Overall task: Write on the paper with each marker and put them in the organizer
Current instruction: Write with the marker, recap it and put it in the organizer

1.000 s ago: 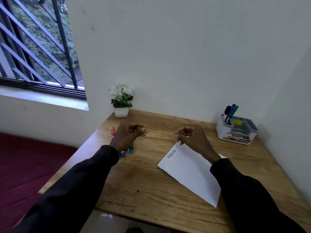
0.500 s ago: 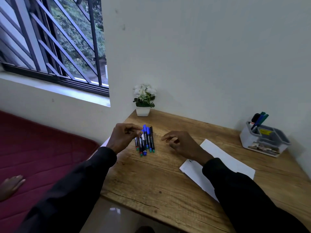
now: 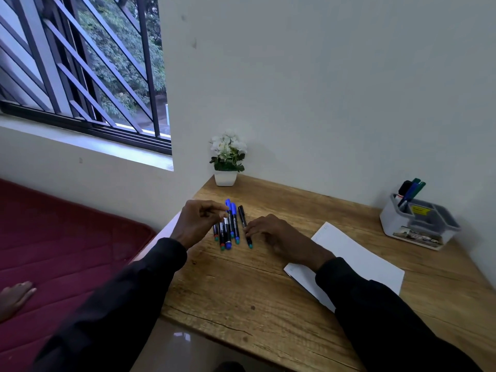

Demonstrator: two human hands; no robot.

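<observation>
Your left hand [image 3: 198, 221] curls over the marker row [image 3: 228, 236], grip unclear; your right hand [image 3: 271, 233], fingers relaxed, touches the lone marker [image 3: 242, 217] just right of it.

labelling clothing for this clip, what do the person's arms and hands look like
Both arms are in long, plain dark sleeves, the left sleeve and right sleeve ending at the wrists. The left hand and right hand are bare: no gloves.

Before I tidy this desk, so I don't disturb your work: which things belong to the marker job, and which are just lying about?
Job: row of markers, lone marker beside it, paper, organizer, stored markers standing in it.
Lying about: flower pot, red mat beside the desk.
</observation>
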